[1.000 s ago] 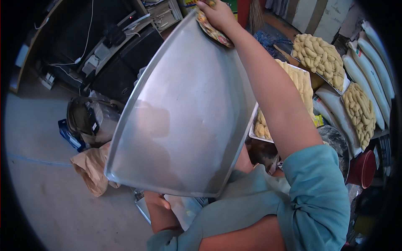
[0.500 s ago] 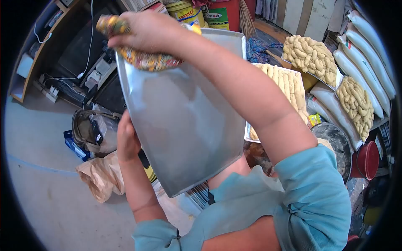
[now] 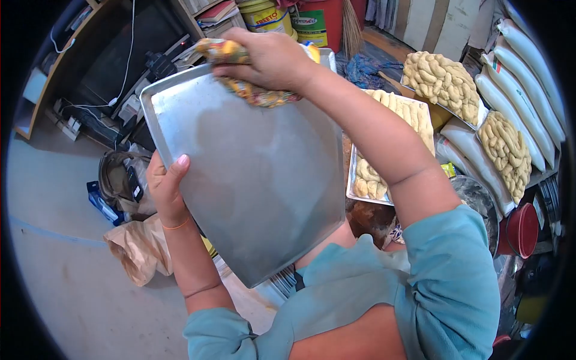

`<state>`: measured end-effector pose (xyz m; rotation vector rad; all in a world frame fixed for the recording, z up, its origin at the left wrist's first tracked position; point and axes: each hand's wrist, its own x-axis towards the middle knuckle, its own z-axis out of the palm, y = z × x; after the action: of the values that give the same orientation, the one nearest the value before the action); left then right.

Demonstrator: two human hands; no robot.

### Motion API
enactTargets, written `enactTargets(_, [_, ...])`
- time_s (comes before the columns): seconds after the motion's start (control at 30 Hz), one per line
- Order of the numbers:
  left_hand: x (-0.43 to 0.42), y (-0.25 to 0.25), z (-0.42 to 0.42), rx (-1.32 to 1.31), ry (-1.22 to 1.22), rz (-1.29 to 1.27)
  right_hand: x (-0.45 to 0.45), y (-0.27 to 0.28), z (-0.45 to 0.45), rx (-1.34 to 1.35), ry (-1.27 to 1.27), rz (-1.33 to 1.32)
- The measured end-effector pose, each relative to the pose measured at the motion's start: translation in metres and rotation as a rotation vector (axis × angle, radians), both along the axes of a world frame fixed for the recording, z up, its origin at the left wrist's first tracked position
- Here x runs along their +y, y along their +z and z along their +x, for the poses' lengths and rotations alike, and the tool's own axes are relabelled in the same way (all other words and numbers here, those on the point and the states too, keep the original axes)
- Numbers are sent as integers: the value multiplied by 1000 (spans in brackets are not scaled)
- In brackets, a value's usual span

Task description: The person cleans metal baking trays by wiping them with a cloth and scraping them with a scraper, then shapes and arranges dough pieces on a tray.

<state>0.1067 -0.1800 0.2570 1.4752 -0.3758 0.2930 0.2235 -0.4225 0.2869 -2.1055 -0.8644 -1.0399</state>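
Across the left side spreads the pale floor (image 3: 66,270), with a dark screen (image 3: 150,36) beyond it, and to the right white sacks (image 3: 528,102) lie heaped, some under a load of dough (image 3: 507,150). Two more loads, the braided dough (image 3: 441,84) and the dough strips (image 3: 402,114), sit on trays nearer the person. The right forearm slants in front of the strips and overlaps the metal tray's upper right corner in the view. Buckets (image 3: 264,17) stand beyond the top rim, a red tub (image 3: 522,231) is at far right, and a bag (image 3: 114,180) and a brown paper bag (image 3: 141,249) rest left of the left arm.

Between the two arms, above the lap, the metal tray (image 3: 264,180) is held up, tilted, its broad inner face toward the camera. Its long axis runs from the top of the view down toward the lap, slanting a little to the right.

The left hand (image 3: 167,183) is closed on the left rim, thumb at the front; its other fingers are partly hidden. The right hand (image 3: 270,60) is curled around a bunched patterned cloth (image 3: 258,95), which touches the tray's face near the top rim. An orange band (image 3: 176,226) circles the left wrist.
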Motion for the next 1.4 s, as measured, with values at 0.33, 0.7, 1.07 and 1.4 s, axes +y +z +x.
enactTargets(0.33, [53,-26,-14,36,172,-115,-126,-120,95,436,-471,157])
enactTargets(0.7, [43,-38,9,96,83,-134,32,-43,11,120,2,455])
enactTargets(1.07, [75,-63,24,52,131,-85,126,-136,-84,-101,548,-114])
enactTargets(1.4, [60,-56,16,36,-20,-152,127,-74,-3,-93,142,53])
